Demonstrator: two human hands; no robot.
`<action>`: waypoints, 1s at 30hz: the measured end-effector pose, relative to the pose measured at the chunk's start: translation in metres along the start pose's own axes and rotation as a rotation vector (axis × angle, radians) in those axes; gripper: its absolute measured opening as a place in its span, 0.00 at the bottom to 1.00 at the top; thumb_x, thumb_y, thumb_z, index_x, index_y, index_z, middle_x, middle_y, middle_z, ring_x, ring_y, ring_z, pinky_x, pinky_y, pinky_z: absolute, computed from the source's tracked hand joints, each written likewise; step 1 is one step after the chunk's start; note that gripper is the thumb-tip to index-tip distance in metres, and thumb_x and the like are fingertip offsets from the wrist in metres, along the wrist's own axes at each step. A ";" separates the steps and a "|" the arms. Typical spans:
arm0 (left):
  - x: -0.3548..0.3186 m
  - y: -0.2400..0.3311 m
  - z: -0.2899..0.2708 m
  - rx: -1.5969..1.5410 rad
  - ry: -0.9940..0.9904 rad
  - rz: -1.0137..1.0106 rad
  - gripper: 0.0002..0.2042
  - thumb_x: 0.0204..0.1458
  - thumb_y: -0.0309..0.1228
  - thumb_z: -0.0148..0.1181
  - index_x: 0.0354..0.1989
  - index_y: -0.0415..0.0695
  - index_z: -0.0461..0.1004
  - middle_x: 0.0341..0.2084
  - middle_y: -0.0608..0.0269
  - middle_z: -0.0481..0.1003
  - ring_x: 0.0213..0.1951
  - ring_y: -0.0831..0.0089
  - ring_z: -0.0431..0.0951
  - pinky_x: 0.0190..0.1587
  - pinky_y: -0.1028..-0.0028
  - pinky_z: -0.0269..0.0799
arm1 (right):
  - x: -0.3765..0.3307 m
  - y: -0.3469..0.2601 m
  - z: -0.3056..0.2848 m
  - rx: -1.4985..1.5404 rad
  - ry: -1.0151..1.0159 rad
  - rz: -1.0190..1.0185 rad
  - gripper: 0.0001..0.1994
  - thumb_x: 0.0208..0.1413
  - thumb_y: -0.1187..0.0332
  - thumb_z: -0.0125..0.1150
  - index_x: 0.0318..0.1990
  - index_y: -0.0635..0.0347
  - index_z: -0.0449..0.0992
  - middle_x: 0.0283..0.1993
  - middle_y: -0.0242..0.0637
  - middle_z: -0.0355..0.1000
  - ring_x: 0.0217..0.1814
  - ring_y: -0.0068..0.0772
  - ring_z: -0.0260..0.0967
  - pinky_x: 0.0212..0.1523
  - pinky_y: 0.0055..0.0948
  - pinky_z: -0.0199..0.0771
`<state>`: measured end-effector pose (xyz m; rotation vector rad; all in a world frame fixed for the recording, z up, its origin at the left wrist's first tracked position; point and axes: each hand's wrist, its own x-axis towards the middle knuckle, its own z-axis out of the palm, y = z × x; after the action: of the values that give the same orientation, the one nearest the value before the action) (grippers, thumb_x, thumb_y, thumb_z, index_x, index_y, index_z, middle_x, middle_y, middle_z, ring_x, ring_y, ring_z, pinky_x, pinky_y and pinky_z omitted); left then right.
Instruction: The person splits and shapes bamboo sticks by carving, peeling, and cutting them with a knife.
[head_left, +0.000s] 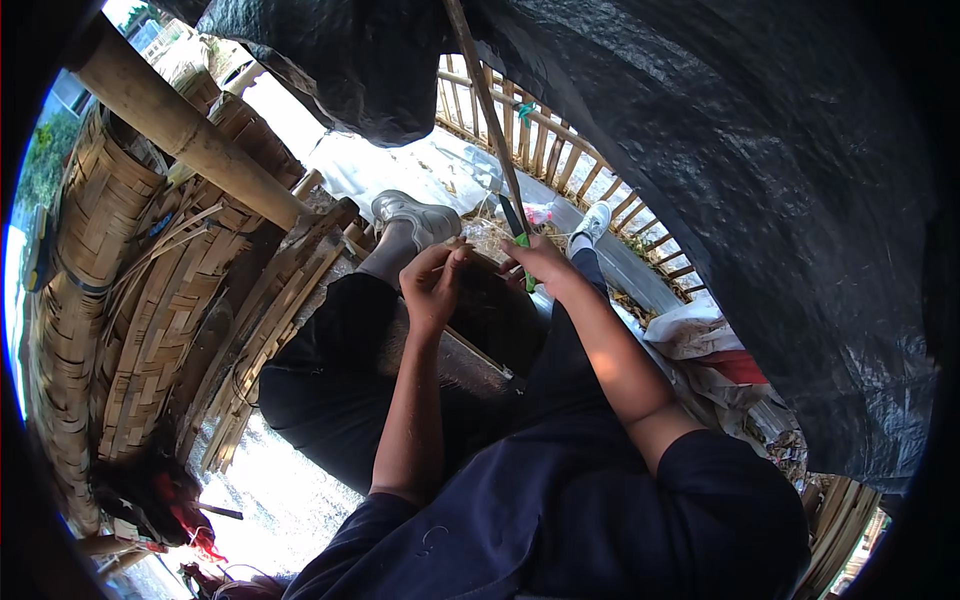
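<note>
My right hand (545, 262) is closed around the green handle of a knife (523, 243). The knife's dark blade points up and away from me. Just left of it, my left hand (432, 283) has thumb and fingers pinched together; what they hold, if anything, is too small to make out. Both hands are above my lap, between my spread legs. A long thin brown stick (485, 100) runs from the top of the view down to the right hand; whether the hand touches it I cannot tell. Pale shavings (487, 236) lie beyond the hands.
On the left stand rolled woven bamboo mats (85, 250) and a bundle of split bamboo strips (270, 345). A thick bamboo pole (190, 135) crosses above them. Black plastic sheeting (760, 170) hangs on the right. A slatted bamboo fence (560, 150) stands beyond my feet.
</note>
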<state>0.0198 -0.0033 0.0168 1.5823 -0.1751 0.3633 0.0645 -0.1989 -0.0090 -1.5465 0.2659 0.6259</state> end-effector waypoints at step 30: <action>0.007 0.044 0.052 0.219 -0.262 0.055 0.16 0.54 0.23 0.58 0.51 0.36 0.68 0.39 0.52 0.77 0.46 0.63 0.78 0.49 0.67 0.70 | -0.069 -0.083 0.006 0.434 -0.012 -0.620 0.20 0.50 0.75 0.68 0.25 0.50 0.57 0.28 0.43 0.76 0.27 0.29 0.76 0.25 0.23 0.74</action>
<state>0.0177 -0.0564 0.0598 1.8422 -0.3920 0.2221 0.0511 -0.1993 0.0982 -1.1160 -0.0910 0.0749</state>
